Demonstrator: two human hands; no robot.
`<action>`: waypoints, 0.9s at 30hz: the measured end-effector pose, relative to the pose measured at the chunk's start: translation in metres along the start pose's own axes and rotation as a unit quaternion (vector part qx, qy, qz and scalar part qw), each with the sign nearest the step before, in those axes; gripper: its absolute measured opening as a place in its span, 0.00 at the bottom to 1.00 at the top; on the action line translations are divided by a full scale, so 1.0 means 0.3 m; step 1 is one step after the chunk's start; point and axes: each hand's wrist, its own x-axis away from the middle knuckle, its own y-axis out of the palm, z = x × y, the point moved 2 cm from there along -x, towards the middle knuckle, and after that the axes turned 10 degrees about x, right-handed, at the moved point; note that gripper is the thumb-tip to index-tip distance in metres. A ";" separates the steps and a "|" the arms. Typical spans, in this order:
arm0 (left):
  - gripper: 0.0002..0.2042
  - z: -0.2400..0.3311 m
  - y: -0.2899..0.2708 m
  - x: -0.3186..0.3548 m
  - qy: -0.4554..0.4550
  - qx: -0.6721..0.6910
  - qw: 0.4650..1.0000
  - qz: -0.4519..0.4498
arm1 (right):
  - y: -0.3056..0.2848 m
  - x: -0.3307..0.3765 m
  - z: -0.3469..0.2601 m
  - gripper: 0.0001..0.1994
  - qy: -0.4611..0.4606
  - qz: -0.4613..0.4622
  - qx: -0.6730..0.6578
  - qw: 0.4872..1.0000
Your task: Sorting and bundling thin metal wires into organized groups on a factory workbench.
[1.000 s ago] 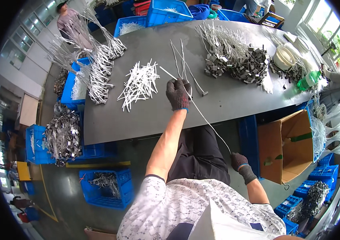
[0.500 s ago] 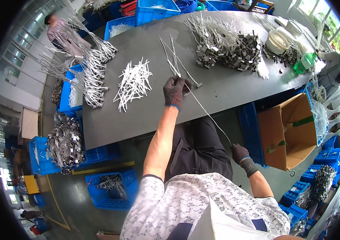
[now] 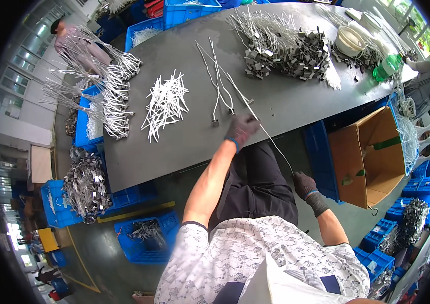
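My right hand (image 3: pixel 305 185), in a dark knitted glove, is closed on the lower end of a long thin white wire (image 3: pixel 277 147) beyond the table's front edge. That wire slants up across the table to a thicker white sleeved end. My gloved left hand (image 3: pixel 243 130) is over the table's edge, its fingers beside the wire; blur hides whether they grip it. Ahead of it lie a few white-sleeved wires (image 3: pixel 216 91) with small dark connectors (image 3: pixel 231 111) at their near ends. A loose pile of short white tubes (image 3: pixel 165 104) lies to the left on the grey table (image 3: pixel 144 157).
Bundled wires with connectors (image 3: pixel 288 53) are heaped at the back right, near a white bucket (image 3: pixel 350 41) and green bottle (image 3: pixel 388 67). More bundles (image 3: pixel 116 101) hang at the left edge. A cardboard box (image 3: pixel 369 157) and blue crates (image 3: pixel 146 235) surround me. Two people work farther off.
My left hand has let go of the sleeved wires, leaving them on the table, and has moved right and nearer to me. My right hand keeps its hold on the wire.
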 end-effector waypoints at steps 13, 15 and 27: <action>0.12 0.006 0.214 0.132 -0.061 0.096 0.993 -0.018 | -0.391 -0.453 -0.289 0.17 -0.019 0.249 -0.297 0.922; 0.12 0.044 0.218 0.153 -0.055 0.145 0.988 -0.023 | -0.212 -0.554 -0.266 0.18 0.004 0.226 -0.366 0.903; 0.11 -0.017 -0.095 -0.097 -0.106 0.150 0.981 0.055 | -0.368 -0.967 -0.348 0.23 0.109 0.100 -0.392 0.908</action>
